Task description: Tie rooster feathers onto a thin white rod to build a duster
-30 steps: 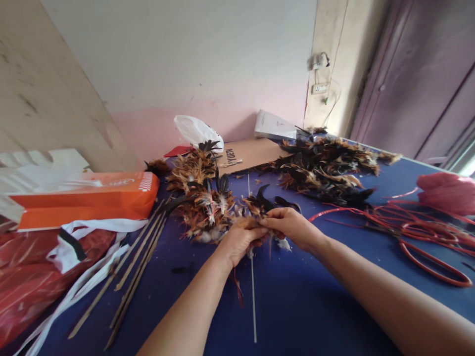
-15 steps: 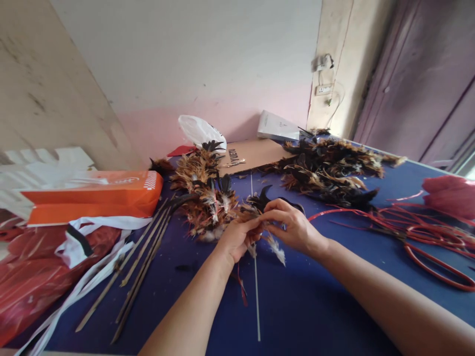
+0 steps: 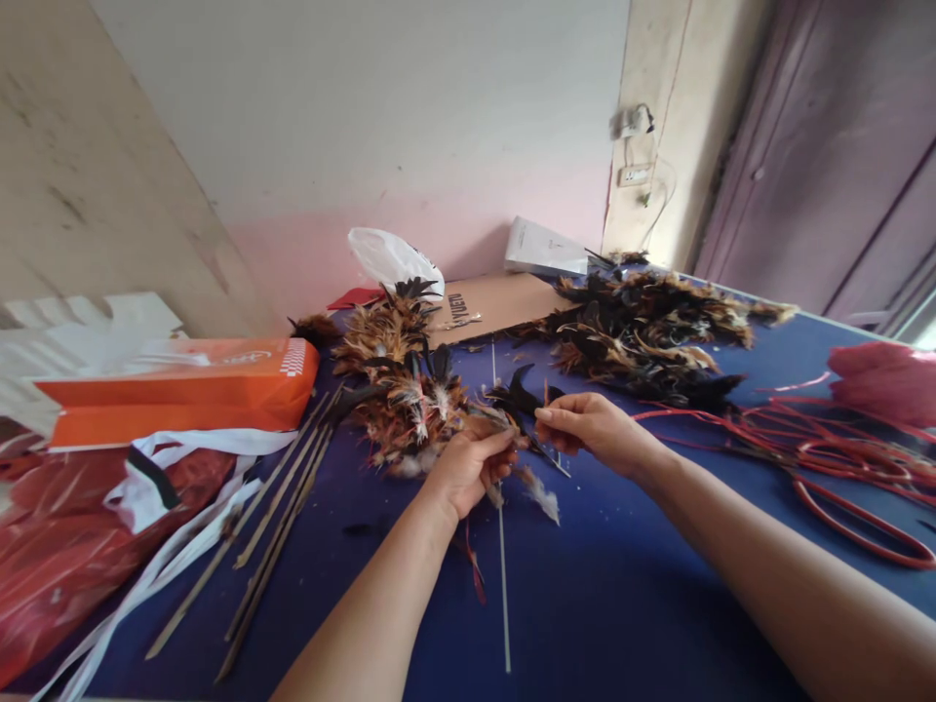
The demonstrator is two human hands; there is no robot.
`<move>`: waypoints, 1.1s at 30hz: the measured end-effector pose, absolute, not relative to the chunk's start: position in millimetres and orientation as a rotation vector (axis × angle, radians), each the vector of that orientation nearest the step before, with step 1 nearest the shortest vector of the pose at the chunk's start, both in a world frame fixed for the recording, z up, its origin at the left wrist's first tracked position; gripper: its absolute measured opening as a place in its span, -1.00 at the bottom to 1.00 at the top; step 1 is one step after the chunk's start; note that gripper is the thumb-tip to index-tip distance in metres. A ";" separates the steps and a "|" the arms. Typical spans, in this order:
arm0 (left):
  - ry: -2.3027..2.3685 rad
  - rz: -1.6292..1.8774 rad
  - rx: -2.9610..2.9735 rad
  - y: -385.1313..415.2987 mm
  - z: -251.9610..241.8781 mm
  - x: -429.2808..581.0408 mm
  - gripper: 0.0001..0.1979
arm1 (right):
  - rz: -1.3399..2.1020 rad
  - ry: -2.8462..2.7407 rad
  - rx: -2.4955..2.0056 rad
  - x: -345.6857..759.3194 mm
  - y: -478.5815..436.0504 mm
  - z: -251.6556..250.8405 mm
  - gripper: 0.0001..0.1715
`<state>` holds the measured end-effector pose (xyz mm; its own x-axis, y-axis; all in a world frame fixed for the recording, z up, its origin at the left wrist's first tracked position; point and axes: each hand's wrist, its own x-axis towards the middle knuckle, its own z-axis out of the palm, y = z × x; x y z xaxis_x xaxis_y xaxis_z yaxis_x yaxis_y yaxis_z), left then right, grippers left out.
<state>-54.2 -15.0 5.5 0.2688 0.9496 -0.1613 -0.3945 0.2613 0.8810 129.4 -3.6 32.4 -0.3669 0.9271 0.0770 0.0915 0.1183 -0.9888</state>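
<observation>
Just right of the table's middle, my left hand (image 3: 472, 473) is closed on a small bunch of brown feathers (image 3: 479, 423) that shows above its thumb. My right hand (image 3: 592, 427) is a short way to its right, thumb and forefinger pinched; a thin reddish-brown tip stands up there, too small to name. Curved black feathers (image 3: 523, 392) lie just beyond the hands. A pale fluffy feather (image 3: 539, 495) and a red strand (image 3: 475, 565) show below my left hand. A large pile of brown and black feathers (image 3: 409, 390) lies left of it.
Another feather heap (image 3: 643, 331) lies at the back right, beside a cardboard sheet (image 3: 497, 297). On the right are red strands (image 3: 790, 419) and red-handled scissors (image 3: 863, 546). Thin sticks (image 3: 282, 517), an orange bag (image 3: 182, 400) and a red plastic bag (image 3: 73, 556) are on the left.
My right hand has drawn away to the right from my left hand, still pinched. My left hand stays nearly in place, holding the feathers.
</observation>
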 end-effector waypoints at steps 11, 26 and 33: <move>0.867 0.963 1.094 -21.4 4.8 -50.4 -0.85 | 1.296 -1.718 -1.100 117.4 -10.0 28.5 -0.78; 0.899 0.920 1.515 -26.6 6.5 -44.3 -0.85 | 0.951 -1.908 -1.285 112.3 -14.3 31.1 -0.79; 0.987 0.899 1.498 -23.6 1.8 -43.9 -0.83 | 1.042 -1.798 -1.269 111.3 -8.8 21.1 -0.77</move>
